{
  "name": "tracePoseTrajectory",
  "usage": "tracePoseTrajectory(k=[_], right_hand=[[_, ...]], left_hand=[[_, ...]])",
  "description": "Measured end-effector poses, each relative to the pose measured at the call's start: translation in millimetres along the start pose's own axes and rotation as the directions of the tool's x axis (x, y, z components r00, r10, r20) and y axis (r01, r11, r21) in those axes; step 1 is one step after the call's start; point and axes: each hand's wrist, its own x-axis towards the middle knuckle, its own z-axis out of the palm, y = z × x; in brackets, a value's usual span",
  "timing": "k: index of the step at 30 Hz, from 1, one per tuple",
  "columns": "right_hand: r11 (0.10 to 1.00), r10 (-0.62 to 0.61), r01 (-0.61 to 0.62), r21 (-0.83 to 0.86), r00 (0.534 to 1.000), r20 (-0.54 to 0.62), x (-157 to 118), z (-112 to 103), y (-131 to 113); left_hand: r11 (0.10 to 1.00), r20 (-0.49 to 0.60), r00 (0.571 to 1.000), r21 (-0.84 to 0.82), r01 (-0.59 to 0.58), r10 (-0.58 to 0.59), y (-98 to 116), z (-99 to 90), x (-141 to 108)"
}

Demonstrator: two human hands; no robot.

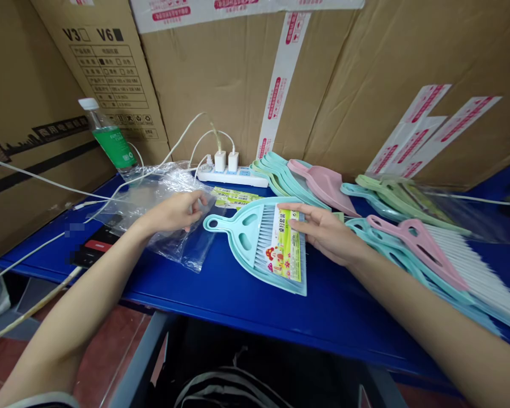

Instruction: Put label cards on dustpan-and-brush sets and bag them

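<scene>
A light-blue dustpan point(240, 266) lies in front of me with a matching brush point(263, 238) nested in it. A printed yellow-green label card point(284, 249) lies across the bristles. My right hand point(325, 229) grips the set at its right edge, fingers on top of the card and thumb side hidden. My left hand point(176, 211) is held over crumpled clear plastic bags point(157, 187), fingers loosely bent and apart; whether they touch the plastic I cannot tell. More yellow-green label cards point(236, 197) lie just behind the dustpan.
Stacked dustpans, teal and pink point(327, 184), stand behind; several brushes point(429, 249) and a green dustpan point(408, 198) lie right. A power strip point(233, 177) with chargers, white cables, a green-labelled bottle point(113, 141) and a black-red item point(97, 246) are left. Cardboard boxes point(221, 73) wall the back.
</scene>
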Motion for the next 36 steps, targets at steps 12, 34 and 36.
tracePoseTrajectory(k=[12,34,36], right_hand=[[0.999,0.000,0.000,0.046,1.000,-0.006,-2.1,6.4,4.4],[0.998,-0.026,0.026,0.060,1.000,-0.012,-3.9,8.7,0.3],[0.998,-0.043,0.043,0.044,0.999,0.008,-3.8,8.5,0.7]], left_hand=[[0.798,0.014,0.958,-0.557,-0.231,0.287,-8.5,18.2,7.4],[0.753,-0.217,0.944,0.570,0.329,-0.248,1.9,0.1,1.8],[0.821,-0.185,0.968,0.518,0.241,-0.168,-0.8,1.2,3.2]])
